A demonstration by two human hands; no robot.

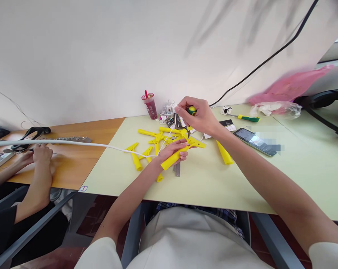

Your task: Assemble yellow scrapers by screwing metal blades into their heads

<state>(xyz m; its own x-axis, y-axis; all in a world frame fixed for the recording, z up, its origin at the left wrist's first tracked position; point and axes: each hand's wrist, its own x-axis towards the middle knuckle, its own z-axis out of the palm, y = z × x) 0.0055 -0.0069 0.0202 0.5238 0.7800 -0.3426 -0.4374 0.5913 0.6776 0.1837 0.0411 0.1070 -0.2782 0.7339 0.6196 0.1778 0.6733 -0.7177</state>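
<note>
My left hand [173,151] is closed around a yellow T-shaped plastic handle [174,158], its round grip angled toward me and its flat wide head pointing away to the right. Above it, my right hand [198,114] grips a screwdriver [191,110] by its green and yellow grip. The shaft points down at the head of the handle; whether the tip touches a screw is too small to tell. Several more yellow handles [137,161] lie in a loose heap beyond and left of my left hand. A grey flat strip [177,170] shows just below that hand.
A drink cup [150,106] with a red straw stands by the wall. To the right lie a single yellow handle [224,153], a phone [254,141] and a second screwdriver [247,118]. A white cable [121,148] crosses from the left. A co-worker's hands [41,152] are at the brown table.
</note>
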